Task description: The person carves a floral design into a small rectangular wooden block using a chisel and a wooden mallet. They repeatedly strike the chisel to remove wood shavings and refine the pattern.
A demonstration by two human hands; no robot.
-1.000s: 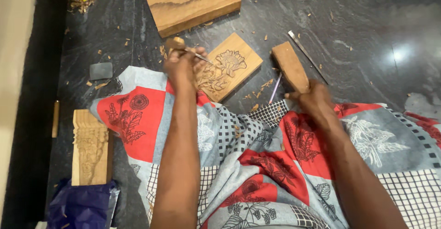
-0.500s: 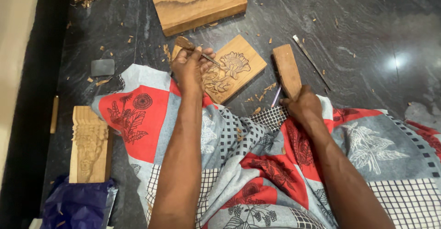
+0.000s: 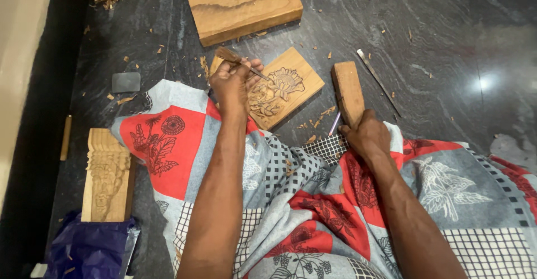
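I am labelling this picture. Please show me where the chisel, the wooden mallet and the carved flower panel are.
chisel [image 3: 246, 66]: head view, on its metal shaft beside the left hand's fingers.
wooden mallet [image 3: 347, 86]: head view, middle of its block.
carved flower panel [image 3: 285, 83]: head view, on the flower.

A matt pale wood panel [image 3: 282, 91] carved rough with a flower lies on the glossy dark stone floor [image 3: 447, 27], beside a smooth wooden mallet [image 3: 348, 91], a metal chisel [image 3: 379, 81] and printed cloth [image 3: 313, 201].

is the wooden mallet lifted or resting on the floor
Resting: the mallet lies flat on the dark floor, the right hand gripping its near end.
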